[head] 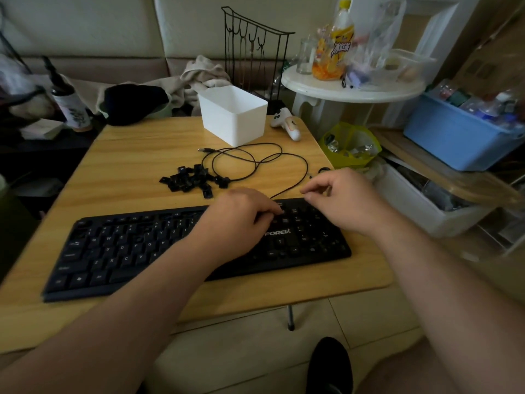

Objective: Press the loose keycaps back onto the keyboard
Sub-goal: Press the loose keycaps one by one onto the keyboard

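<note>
keycaps [193, 180] lie heaped on table [136, 155] before white bin [233, 115].

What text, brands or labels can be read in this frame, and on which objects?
"FOREV" reads on the black keyboard, right of the left hand.
"Q W E", "D F G", "Z X C V B" read on its keycaps; the other legends are too blurred.
Large stylised characters on the yellow drink bottle label cannot be read.
Dark print on the white bottle at far left is illegible.
The loose keycaps show no readable legend.
</note>
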`<state>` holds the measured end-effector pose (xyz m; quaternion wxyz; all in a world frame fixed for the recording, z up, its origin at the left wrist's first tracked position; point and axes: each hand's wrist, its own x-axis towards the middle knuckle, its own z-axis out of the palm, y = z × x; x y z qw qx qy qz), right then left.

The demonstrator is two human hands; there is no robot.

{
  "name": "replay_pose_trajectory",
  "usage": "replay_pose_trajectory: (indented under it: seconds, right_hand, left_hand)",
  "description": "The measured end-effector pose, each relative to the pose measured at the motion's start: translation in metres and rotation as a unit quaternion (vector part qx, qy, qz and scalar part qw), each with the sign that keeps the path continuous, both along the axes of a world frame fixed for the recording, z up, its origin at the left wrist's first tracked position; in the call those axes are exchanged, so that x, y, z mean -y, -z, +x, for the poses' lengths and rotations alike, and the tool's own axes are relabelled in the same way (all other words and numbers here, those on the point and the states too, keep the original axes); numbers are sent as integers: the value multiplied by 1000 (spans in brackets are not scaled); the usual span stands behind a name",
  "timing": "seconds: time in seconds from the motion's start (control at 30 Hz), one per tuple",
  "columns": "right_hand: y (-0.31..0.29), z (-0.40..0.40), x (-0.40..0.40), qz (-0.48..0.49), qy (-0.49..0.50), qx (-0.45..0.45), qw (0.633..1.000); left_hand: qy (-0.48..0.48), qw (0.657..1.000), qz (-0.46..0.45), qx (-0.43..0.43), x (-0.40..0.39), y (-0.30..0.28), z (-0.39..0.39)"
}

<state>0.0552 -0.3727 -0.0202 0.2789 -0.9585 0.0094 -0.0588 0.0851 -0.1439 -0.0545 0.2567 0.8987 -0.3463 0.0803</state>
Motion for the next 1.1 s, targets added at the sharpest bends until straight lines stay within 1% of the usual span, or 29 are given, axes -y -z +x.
replay_pose_trajectory:
  seconds: [0.03,0.1,0.17,0.23,0.33,0.43,0.57,0.63,0.7,0.73,0.77,0.8,0.87,0.9,0.93,0.97,1.0,1.1]
  right_hand:
    - [4,4,-11,-3,-6,12,1000]
    - [9,11,-32,-7,-22,30,999]
    - [11,19,-51,-6,-37,42,998]
    - [13,26,-65,-5,-49,53,997]
    - [15,36,-83,0,-64,63,996]
    - [19,44,-95,14,-72,63,995]
    - [21,51,-102,22,-74,60,995]
    - [22,53,-105,29,-75,62,995]
    - [23,53,-107,48,-79,69,993]
    - [23,53,-108,64,-86,72,992]
    - [23,53,-108,83,-97,73,989]
    - [22,52,-109,101,-108,74,986]
    - [22,49,-109,138,-120,90,979]
    - [22,49,-109,156,-119,112,974]
    - [22,48,-110,171,-117,133,969]
    - [22,47,-110,181,-115,147,966]
    - [22,47,-110,186,-115,154,964]
    - [21,44,-108,185,-121,155,963]
  left_hand:
    - [-33,999,8,9,-6,-2,6]
    - [-114,992,55,19,-22,-7,19]
    - [-183,977,112,-11,-40,-11,33]
    - [-218,963,147,-56,-55,-12,47]
    - [-210,960,154,-99,-65,-15,60]
    - [-191,965,145,-104,-61,-16,66]
    - [-202,964,125,-115,-59,-11,69]
    - [-208,966,92,-126,-62,-11,69]
    - [-208,967,34,-143,-65,-14,69]
    - [-205,964,-17,-167,-66,-16,68]
    - [-196,954,-88,-209,-66,-19,66]
    - [-179,932,-171,-265,-64,-23,63]
    - [-136,861,-321,-372,-62,-28,56]
    - [-117,825,-370,-411,-61,-28,53]
    - [-103,797,-401,-440,-61,-28,51]
    - [-93,779,-418,-458,-62,-26,50]
    - [-88,768,-428,-468,-63,-25,48]
    - [-82,759,-441,-471,-65,-23,45]
